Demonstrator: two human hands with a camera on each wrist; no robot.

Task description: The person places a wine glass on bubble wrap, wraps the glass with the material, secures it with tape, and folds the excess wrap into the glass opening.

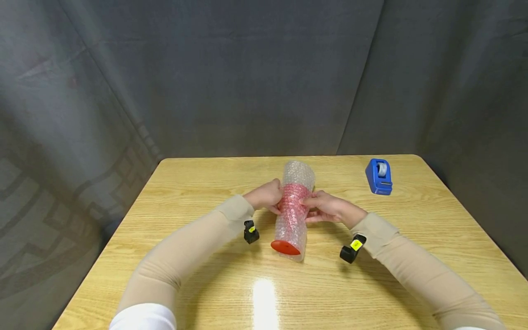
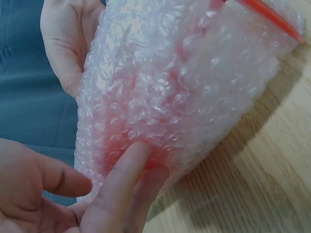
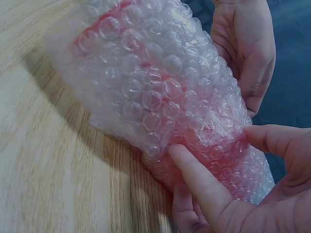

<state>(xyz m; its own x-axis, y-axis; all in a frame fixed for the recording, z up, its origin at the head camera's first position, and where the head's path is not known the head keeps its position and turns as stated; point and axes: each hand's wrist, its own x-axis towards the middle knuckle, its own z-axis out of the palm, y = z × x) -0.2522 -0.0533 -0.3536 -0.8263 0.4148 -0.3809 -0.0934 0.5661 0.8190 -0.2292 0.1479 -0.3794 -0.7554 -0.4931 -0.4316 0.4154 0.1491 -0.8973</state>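
Note:
A long bundle of bubble wrap [image 1: 298, 174] lies on the wooden table, rolled round a red object that shows through its middle. A flat red disc [image 1: 285, 247] sticks out at the near end; the rest of the object is covered, so its kind cannot be told. My left hand [image 1: 266, 195] grips the bundle from the left. Opposite it, my right hand [image 1: 328, 208] holds the right side, thumb on top and fingers lower down. Both wrist views show fingertips pressed into the bubbles over the red part of the wrap [image 3: 160, 87].
A blue tape dispenser [image 1: 378, 177] with a roll of clear tape stands at the back right of the table [image 1: 198, 183]. Dark grey curtains [image 1: 231, 78] hang behind the table and along its sides. Small black cameras [image 1: 352, 249] are strapped at both wrists.

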